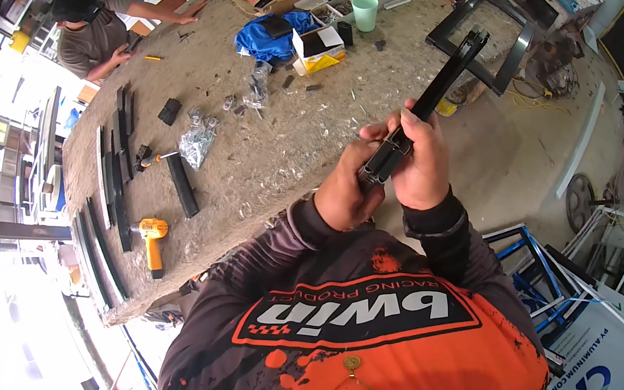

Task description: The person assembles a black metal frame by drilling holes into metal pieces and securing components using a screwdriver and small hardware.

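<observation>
Long, slim, black metal-looking profile [443,84] is up in front of the chest, by the edge of the rough grey-brown worktable [280,138]; long axis diag., far end pointing fwd & R, near end back twd the body. L hand [345,188] curls round the near end; R hand [422,167] clasps it just beyond, wrists close tog.

The left hand [347,188] and the right hand [423,163] are holding a long black profile [446,78]. On the rough brown table [278,150], a yellow pistol-shaped drill [154,242] lies near a short black bar [182,186].
</observation>
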{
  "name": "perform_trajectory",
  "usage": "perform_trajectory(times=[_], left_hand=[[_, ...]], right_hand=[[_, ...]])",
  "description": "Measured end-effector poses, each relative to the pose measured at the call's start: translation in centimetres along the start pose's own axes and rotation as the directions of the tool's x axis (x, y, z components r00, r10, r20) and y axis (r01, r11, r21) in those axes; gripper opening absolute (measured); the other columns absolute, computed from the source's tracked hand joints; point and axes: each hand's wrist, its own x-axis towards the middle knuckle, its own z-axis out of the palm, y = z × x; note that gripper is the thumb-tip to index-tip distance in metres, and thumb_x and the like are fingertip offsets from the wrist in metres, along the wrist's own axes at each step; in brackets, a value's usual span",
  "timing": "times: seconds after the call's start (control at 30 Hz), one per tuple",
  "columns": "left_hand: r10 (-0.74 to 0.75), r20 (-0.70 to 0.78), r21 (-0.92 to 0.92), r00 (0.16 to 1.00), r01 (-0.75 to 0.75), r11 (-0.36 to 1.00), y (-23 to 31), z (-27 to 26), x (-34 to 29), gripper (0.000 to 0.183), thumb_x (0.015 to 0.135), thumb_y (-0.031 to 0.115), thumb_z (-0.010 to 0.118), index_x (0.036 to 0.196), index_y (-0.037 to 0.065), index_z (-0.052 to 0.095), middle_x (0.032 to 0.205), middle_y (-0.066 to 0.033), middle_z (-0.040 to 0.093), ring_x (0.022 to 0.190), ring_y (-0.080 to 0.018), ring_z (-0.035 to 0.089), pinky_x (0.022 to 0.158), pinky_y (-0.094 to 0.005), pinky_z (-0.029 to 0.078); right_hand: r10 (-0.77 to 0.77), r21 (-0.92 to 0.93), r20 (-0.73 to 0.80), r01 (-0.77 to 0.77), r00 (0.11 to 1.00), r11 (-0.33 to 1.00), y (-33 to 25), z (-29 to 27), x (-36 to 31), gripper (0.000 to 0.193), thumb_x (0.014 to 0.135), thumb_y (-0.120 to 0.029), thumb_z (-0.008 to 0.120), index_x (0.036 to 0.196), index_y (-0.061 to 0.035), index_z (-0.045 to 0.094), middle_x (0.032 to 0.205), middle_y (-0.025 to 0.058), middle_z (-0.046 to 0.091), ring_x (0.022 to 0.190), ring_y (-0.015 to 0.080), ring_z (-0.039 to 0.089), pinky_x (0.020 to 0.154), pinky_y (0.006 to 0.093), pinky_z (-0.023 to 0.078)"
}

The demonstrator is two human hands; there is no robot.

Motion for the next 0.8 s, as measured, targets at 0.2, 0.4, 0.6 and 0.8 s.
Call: perform_trajectory(times=[0.2,0.4,0.6,0.8], left_hand=[[0.252,-0.264,0.257,0.931,-0.184,0.949,1.6,-1.5,1.0,0.067,0.076,-0.008,0.067,0.134,0.001,0.033,0.12,-0.0204,0.051,0.116,-0.0295,0.052,0.097,-0.0417,0.042],[0.513,-0.333,0.335,0.791,-0.409,0.849,4.1,-9.4,6.4,0.07,0.069,-0.008,0.065,0.131,-0.005,0.033,0.117,-0.0232,0.05,0.104,-0.0381,0.052,0.091,-0.0451,0.042],[0.555,-0.248,0.368,0.794,-0.452,0.812,3.7,-17.1,8.1,0.069,0.069,-0.007,0.064,0.129,-0.008,0.03,0.114,-0.023,0.045,0.105,-0.0392,0.048,0.094,-0.0439,0.038],[0.481,-0.253,0.277,0.839,-0.413,0.867,1.0,-20.9,6.2,0.069,0.071,-0.006,0.064,0.129,-0.009,0.027,0.115,-0.0235,0.041,0.106,-0.0397,0.045,0.097,-0.0423,0.036]], right_hand=[[-0.086,-0.101,0.009,0.086,0.996,0.991,0.6,5.4,0.0,0.035,0.091,-0.028,0.059,0.117,-0.0113,0.042,0.083,0.0083,0.054,0.074,0.0279,0.066,0.081,0.0448,0.054],[-0.488,-0.593,0.436,0.649,0.756,0.476,-0.9,13.1,2.8,0.024,0.089,-0.023,0.065,0.102,-0.0055,0.057,0.087,0.0052,0.061,0.073,0.0208,0.061,0.072,0.0376,0.05],[-0.359,-0.135,0.454,0.461,0.815,0.877,0.9,21.7,4.1,0.029,0.092,-0.032,0.062,0.103,-0.0064,0.057,0.084,0.0001,0.057,0.074,0.012,0.059,0.068,0.0258,0.049],[-0.283,-0.123,0.267,0.324,0.921,0.938,6.2,23.7,6.1,0.031,0.094,-0.038,0.057,0.095,-0.0067,0.061,0.082,-0.0002,0.059,0.074,0.01,0.058,0.066,0.0253,0.048]])
